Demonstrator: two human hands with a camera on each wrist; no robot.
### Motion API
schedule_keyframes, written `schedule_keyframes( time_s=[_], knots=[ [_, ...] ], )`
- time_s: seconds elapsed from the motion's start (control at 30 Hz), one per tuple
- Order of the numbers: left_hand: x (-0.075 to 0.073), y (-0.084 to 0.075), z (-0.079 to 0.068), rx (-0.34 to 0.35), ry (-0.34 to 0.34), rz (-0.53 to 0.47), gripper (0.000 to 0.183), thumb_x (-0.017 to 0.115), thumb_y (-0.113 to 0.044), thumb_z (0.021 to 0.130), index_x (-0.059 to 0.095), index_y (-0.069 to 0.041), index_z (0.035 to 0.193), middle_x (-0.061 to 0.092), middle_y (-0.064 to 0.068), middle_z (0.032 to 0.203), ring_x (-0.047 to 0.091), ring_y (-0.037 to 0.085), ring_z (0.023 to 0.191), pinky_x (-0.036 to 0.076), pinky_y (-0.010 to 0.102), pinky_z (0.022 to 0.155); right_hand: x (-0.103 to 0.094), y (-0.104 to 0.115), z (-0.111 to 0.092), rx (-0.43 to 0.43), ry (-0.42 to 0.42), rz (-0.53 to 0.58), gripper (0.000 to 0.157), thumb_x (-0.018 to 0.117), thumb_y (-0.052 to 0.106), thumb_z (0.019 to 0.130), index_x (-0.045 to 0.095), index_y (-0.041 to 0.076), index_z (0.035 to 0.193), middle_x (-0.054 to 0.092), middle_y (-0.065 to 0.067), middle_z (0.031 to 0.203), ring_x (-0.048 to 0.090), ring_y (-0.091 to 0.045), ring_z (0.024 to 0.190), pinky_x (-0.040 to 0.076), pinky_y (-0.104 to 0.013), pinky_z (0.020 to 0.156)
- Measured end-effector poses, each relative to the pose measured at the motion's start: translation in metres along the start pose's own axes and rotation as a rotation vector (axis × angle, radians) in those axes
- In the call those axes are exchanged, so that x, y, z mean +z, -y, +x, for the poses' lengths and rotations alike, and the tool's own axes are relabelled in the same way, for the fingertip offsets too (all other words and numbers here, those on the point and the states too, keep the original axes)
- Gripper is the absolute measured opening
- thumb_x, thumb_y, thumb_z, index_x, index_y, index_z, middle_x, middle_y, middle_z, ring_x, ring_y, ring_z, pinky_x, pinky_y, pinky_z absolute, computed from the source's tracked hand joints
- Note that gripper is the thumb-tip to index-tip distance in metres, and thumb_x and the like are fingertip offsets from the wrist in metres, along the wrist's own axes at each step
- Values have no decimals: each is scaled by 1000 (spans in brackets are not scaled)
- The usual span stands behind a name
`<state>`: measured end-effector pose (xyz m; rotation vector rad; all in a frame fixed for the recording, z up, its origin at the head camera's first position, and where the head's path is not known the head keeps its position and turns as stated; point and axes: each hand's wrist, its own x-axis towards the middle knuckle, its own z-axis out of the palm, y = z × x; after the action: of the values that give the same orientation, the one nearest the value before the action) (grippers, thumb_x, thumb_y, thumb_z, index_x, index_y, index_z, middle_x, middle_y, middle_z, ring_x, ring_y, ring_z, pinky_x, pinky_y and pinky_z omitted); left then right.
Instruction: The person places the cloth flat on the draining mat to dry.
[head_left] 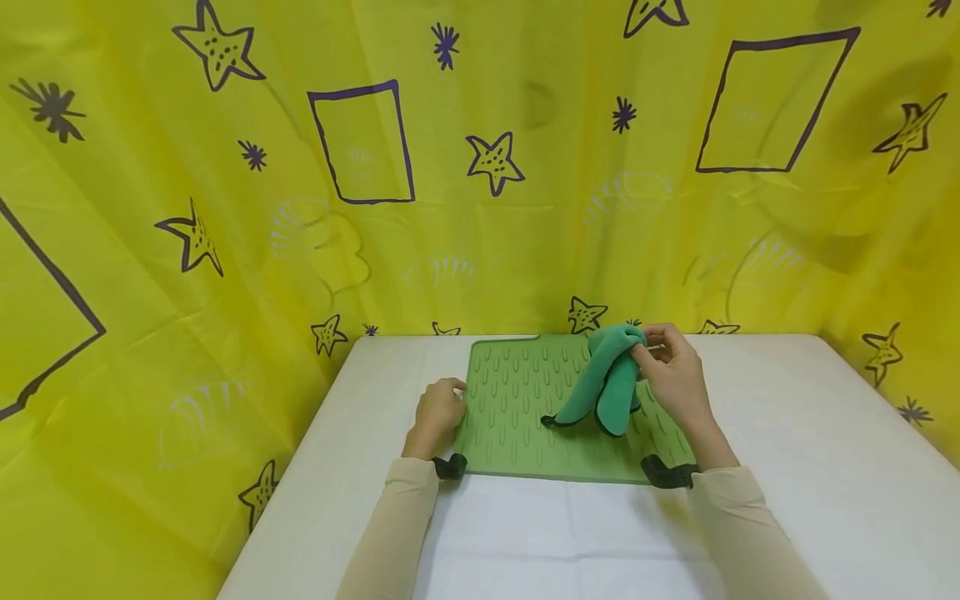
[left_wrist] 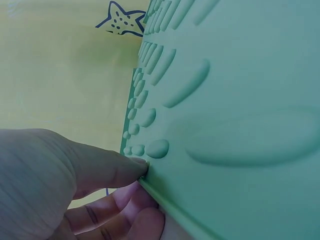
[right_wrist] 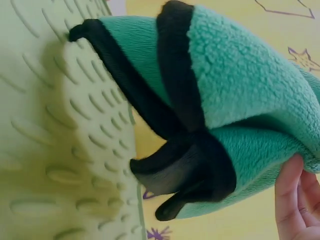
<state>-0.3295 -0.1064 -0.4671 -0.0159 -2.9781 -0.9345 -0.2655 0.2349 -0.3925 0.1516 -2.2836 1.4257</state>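
A light green mat (head_left: 517,417) with rows of raised oval ridges lies on the white table. My left hand (head_left: 441,406) pinches its left edge between thumb and fingers; in the left wrist view the thumb (left_wrist: 115,172) lies on the ridged face, with curled fingers beneath. My right hand (head_left: 675,371) pinches a bunched green cloth (head_left: 611,379) with dark edging near the mat's far right part. The cloth hangs down in folds over the mat, one corner low near its middle. In the right wrist view fingertips (right_wrist: 290,185) grip the cloth's fluffy side (right_wrist: 245,70).
The white table (head_left: 810,433) extends on both sides of the mat and in front of it. A yellow curtain (head_left: 480,233) printed with stars and frames hangs behind the table and along both sides. Black straps (head_left: 667,473) sit at both wrists.
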Motion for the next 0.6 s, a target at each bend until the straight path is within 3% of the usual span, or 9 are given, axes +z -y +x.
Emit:
schedule_keyframes(
  time_s=[0.3, 0.6],
  knots=[
    [-1, -3, -2, -10, -9, -16, 38, 55, -2, 83, 67, -11, 118, 71, 9, 99, 54, 18, 65, 40, 26, 55, 19, -2, -1, -28, 12, 191, 26, 51, 20, 100, 44, 2, 117, 50, -2, 106, 62, -2, 85, 57, -27, 68],
    [-1, -3, -1, -8, -14, 5, 36, 55, -3, 84, 68, -12, 117, 71, 11, 104, 55, 20, 68, 42, 28, 58, 40, 3, -7, 4, -3, 278, 27, 47, 18, 101, 37, -3, 113, 42, -6, 108, 58, -6, 84, 55, -21, 72]
  ],
)
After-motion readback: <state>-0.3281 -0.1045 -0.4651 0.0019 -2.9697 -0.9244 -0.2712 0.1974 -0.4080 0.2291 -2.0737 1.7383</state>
